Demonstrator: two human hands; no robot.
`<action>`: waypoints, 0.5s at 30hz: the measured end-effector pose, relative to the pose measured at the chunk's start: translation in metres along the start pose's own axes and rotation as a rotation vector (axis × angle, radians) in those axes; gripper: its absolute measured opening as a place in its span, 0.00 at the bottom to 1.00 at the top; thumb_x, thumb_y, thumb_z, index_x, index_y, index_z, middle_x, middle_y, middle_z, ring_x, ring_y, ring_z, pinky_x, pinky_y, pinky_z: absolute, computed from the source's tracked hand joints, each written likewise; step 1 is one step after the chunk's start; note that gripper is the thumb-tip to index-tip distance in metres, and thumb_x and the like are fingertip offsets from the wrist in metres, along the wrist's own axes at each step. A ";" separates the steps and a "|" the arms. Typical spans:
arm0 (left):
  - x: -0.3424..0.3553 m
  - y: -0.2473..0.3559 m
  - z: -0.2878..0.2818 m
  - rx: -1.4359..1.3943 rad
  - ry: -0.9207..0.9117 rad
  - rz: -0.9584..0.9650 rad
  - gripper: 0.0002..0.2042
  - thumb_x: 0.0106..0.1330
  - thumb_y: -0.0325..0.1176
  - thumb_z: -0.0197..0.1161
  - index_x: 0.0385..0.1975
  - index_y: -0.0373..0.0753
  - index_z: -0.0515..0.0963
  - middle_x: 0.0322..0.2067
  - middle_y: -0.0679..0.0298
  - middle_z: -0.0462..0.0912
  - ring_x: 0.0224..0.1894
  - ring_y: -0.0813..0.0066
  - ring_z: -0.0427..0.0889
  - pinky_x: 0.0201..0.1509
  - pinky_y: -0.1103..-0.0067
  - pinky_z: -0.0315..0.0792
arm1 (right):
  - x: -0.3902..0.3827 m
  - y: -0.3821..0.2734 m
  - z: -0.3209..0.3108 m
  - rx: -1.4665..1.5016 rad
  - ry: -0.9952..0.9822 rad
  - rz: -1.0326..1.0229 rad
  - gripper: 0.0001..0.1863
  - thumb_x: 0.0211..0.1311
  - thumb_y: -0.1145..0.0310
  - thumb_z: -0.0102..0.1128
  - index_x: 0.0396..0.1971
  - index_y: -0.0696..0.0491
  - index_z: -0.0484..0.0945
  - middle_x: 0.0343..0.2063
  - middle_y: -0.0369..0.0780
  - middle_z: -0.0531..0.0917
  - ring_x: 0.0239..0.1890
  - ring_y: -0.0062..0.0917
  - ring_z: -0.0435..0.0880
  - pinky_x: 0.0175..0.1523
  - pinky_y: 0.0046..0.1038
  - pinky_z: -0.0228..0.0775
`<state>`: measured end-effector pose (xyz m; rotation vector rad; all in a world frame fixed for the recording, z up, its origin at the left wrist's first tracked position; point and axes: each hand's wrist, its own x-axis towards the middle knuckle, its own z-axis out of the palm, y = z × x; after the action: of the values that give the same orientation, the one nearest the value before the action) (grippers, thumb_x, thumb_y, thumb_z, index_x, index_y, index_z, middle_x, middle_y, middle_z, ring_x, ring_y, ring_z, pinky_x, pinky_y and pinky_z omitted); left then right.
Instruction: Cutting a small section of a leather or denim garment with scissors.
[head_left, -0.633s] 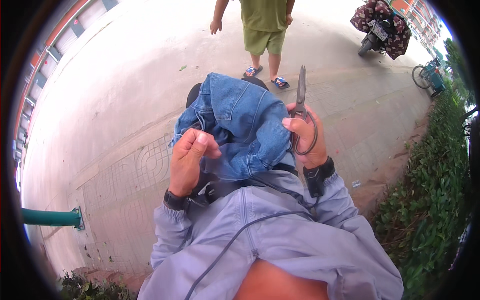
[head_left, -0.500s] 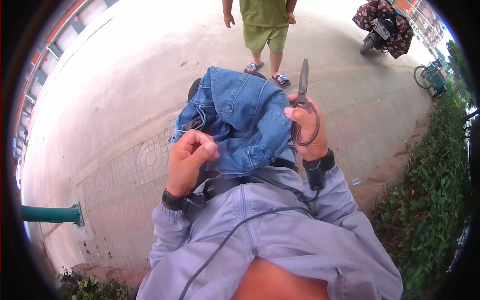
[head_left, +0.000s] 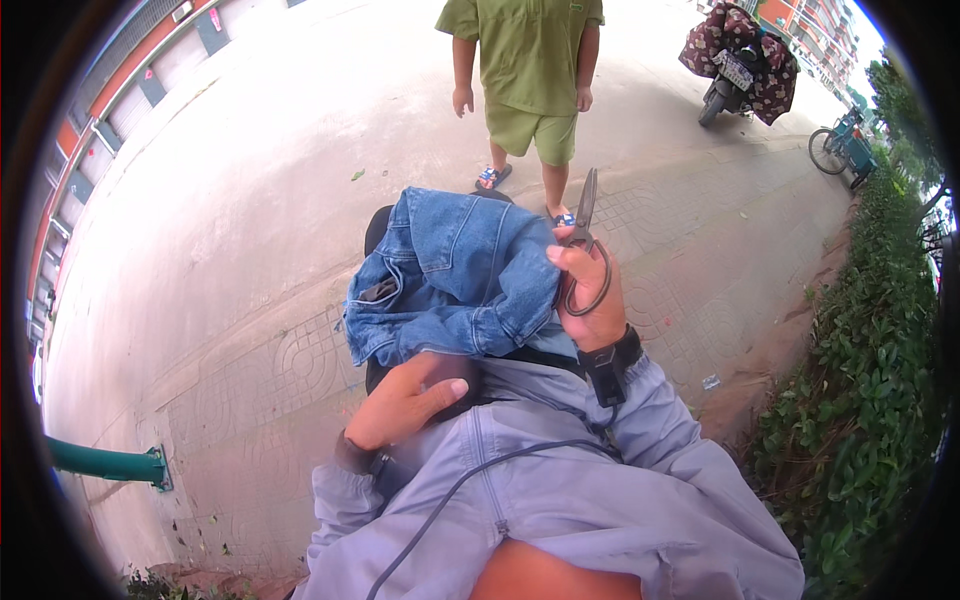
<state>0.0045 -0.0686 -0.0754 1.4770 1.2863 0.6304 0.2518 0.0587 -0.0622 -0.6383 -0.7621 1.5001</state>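
A bunched blue denim garment (head_left: 470,235) lies over my lap, a stitched pocket panel facing up and a dark gap among its folds at the left. My right hand (head_left: 597,300) is closed around dark metal scissors (head_left: 580,228), blades up and together, the looped handle against the palm. Its thumb and fingertips touch the garment's right side; whether they pinch the cloth I cannot tell. Below the garment's lower left edge is my left hand (head_left: 405,402), thumb pointing right. Motion blurs its fingers and they are partly hidden, so any thread or cloth in them does not show.
A person (head_left: 530,70) in green clothes and patterned sandals stands facing me just beyond the garment. A covered motorbike (head_left: 745,70) and a teal tricycle (head_left: 850,150) are at the far right. A hedge (head_left: 850,400) runs along the right; a green pipe (head_left: 105,460) juts in at left.
My left hand has dropped from the garment's left side to below its lower edge. The view has tilted up, showing more of the person. My right hand still holds the scissors at the garment's right side.
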 end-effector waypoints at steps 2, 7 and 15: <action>0.007 -0.003 0.005 -0.179 0.139 0.110 0.19 0.69 0.43 0.64 0.48 0.33 0.74 0.42 0.60 0.79 0.43 0.77 0.76 0.49 0.78 0.72 | -0.007 0.002 -0.001 -0.044 -0.015 0.003 0.16 0.55 0.73 0.65 0.44 0.59 0.75 0.27 0.32 0.77 0.26 0.13 0.76 0.33 0.17 0.69; 0.018 -0.005 0.001 -0.712 0.181 0.139 0.20 0.69 0.39 0.65 0.54 0.33 0.72 0.45 0.59 0.81 0.49 0.72 0.82 0.53 0.76 0.76 | -0.036 -0.008 0.017 -0.237 -0.157 0.065 0.17 0.57 0.71 0.66 0.45 0.58 0.75 0.26 0.30 0.75 0.25 0.10 0.74 0.31 0.16 0.67; 0.033 -0.021 0.009 -0.732 0.181 -0.026 0.06 0.70 0.32 0.62 0.31 0.40 0.75 0.29 0.68 0.80 0.31 0.76 0.82 0.43 0.75 0.80 | -0.033 -0.017 0.031 -0.788 -0.460 -0.057 0.20 0.56 0.71 0.67 0.48 0.59 0.75 0.27 0.32 0.74 0.30 0.14 0.69 0.36 0.20 0.66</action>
<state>0.0141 -0.0430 -0.1053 0.8102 1.0372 1.0954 0.2408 0.0229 -0.0308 -0.8407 -1.7525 1.2777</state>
